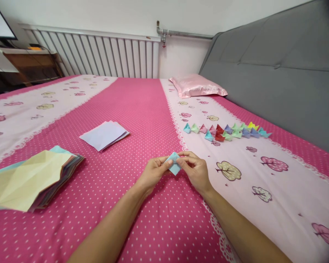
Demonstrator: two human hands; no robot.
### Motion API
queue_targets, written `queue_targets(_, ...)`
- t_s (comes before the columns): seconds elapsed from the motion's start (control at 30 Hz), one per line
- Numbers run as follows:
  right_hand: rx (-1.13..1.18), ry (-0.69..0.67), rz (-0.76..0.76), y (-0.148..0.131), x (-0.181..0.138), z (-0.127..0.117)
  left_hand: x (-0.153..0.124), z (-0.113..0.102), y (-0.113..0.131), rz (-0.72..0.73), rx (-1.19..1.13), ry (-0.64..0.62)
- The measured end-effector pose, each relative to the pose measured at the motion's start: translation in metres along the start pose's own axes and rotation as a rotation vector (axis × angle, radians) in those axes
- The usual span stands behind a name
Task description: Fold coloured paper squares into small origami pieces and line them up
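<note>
Both of my hands meet over the pink dotted bedspread [131, 120] and pinch a small folded piece of light blue paper [174, 165]. My left hand [153, 172] grips its left side with thumb and fingers closed. My right hand [195, 168] pinches its right side the same way. The paper is held just above the bed. Beyond my hands, on the pale band of the spread, lies a row of several small folded paper shapes [227, 131] in many colours.
A stack of creased coloured sheets [33, 179] with a yellow one on top lies at the left. A smaller pile of pale lilac sheets [104, 135] sits in the middle. A pink pillow [196, 86] rests by the grey headboard [276, 69]; a white radiator [98, 51] stands behind.
</note>
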State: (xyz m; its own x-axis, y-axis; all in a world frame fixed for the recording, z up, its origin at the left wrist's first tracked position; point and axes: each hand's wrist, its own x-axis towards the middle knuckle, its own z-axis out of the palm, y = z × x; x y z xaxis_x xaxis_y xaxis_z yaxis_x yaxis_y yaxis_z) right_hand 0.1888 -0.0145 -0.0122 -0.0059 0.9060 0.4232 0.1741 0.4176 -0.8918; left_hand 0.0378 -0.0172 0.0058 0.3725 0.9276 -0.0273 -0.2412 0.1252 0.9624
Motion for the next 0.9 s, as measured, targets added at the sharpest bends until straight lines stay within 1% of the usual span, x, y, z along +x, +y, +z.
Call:
queue_targets(0.1,-0.015,0.115,-0.024,-0.0015,-0.0012,0.002,-0.0005,0.0001,0.0,0.01,0.005,0.003)
queue_targets(0.17,0.018,0.145,0.0,-0.0014,-0.002,0.0036,-0.0005,0.0,-0.0003,0.012,0.005,0.001)
queue_targets(0.33,0.128,0.135,0.107,0.0,-0.0032,0.0059,0.0,0.0006,-0.0011,0.005,-0.011,0.027)
queue_targets(0.5,0.104,0.123,0.127,-0.0028,-0.0044,0.0062,-0.0008,0.0009,-0.0012,0.002,0.015,0.068)
queue_targets(0.67,0.127,0.127,0.126,-0.0048,-0.0054,0.0082,-0.0026,0.0015,0.0008,-0.032,0.048,0.188)
queue_targets(0.73,0.157,0.123,0.138,-0.0048,-0.0055,0.0085,-0.0028,0.0014,0.0012,-0.04,0.039,0.208)
queue_targets(0.8,0.19,0.102,0.159,-0.0049,-0.0052,0.008,-0.0024,0.0005,0.0007,-0.026,0.03,0.209)
queue_targets(0.9,0.25,0.031,0.195,-0.0052,-0.0042,0.0067,-0.0011,-0.0018,-0.0013,-0.012,0.01,0.235)
